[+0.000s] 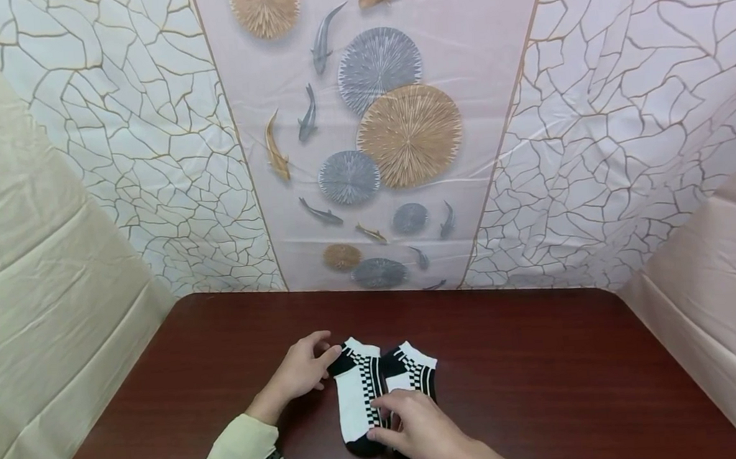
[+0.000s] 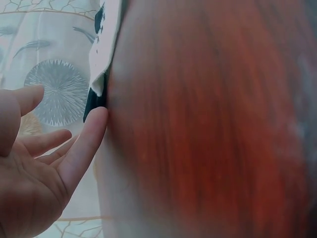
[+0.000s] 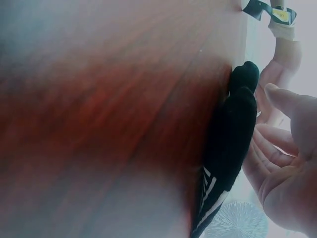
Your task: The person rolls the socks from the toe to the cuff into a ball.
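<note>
Two short black-and-white ankle socks with checkered bands lie side by side low in the middle of the head view, on the dark red-brown wooden bench (image 1: 547, 359); their long axes run from the lower edge of the frame up towards the patterned backdrop, cuffs at the upper end. The left sock (image 1: 357, 396) has its black toe at the bottom; the right sock (image 1: 412, 371) sits just beside it, touching or nearly so.

The left hand (image 1: 301, 370) lies to the left of the left sock, fingers relaxed and spread, one fingertip touching that sock's black heel edge; it grips nothing. The right hand (image 1: 423, 430) comes in from the lower right, fingers fairly straight, resting on the lower part of the right sock and reaching the left sock's checkered band; it is the nearer hand to both socks.
</note>
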`<state>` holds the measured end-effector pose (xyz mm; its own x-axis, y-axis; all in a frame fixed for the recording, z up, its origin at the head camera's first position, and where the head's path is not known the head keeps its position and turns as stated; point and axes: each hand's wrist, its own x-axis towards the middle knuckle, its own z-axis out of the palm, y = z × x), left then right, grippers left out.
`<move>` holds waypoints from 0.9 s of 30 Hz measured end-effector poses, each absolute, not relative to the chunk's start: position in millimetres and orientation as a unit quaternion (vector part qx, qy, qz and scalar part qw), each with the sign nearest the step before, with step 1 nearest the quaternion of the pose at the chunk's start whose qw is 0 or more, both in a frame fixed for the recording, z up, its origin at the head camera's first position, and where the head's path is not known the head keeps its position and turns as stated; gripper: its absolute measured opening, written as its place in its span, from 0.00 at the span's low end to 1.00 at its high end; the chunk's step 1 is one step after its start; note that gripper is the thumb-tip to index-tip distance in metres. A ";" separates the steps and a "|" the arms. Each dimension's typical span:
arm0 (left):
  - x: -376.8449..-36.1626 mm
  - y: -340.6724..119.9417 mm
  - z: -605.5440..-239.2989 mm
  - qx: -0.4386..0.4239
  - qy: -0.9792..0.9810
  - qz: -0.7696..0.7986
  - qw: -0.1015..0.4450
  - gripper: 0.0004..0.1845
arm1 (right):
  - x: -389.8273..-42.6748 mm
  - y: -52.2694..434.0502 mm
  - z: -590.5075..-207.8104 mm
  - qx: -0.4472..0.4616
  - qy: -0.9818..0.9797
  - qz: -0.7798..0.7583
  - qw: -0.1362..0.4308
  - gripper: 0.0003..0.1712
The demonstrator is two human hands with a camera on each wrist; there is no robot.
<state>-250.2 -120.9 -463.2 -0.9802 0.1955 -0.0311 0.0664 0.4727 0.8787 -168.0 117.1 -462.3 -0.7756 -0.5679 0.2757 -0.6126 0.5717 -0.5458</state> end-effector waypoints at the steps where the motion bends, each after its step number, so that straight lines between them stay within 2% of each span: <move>1: -250.7 -120.7 -463.7 0.076 0.855 0.508 0.065 0.28 | -168.2 116.9 -462.8 0.333 -0.886 0.319 0.036 0.19; 10: -256.2 -116.8 -470.3 0.075 0.851 0.514 0.075 0.25 | -168.3 115.1 -464.9 0.341 -0.894 0.288 0.031 0.15; 21: -257.4 -115.0 -472.5 0.076 0.848 0.519 0.082 0.24 | -168.0 113.2 -464.8 0.350 -0.896 0.273 0.015 0.14; 27: -260.1 -116.0 -472.7 0.075 0.847 0.519 0.091 0.21 | -166.7 112.4 -467.9 0.366 -0.894 0.257 0.030 0.11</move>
